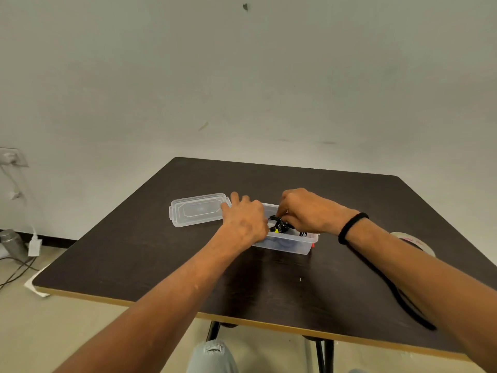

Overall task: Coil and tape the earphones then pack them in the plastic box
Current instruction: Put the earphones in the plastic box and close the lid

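Observation:
A clear plastic box (291, 243) sits open on the dark table (166, 254). Inside it lie coiled black earphones (279, 226) with a speck of yellow. My right hand (309, 211) is over the box, its fingertips pinched on the earphones. My left hand (246, 219) rests on the box's left end, fingers curled over the rim; its fingertips are hidden. The clear lid (199, 210) lies flat on the table just left of the box.
A roll of clear tape (415, 242) lies on the table to the right, partly behind my right forearm. A black cord (398, 294) hangs from my right wristband. A wall stands behind the table; cables and a metal flask (12, 243) are on the floor at left.

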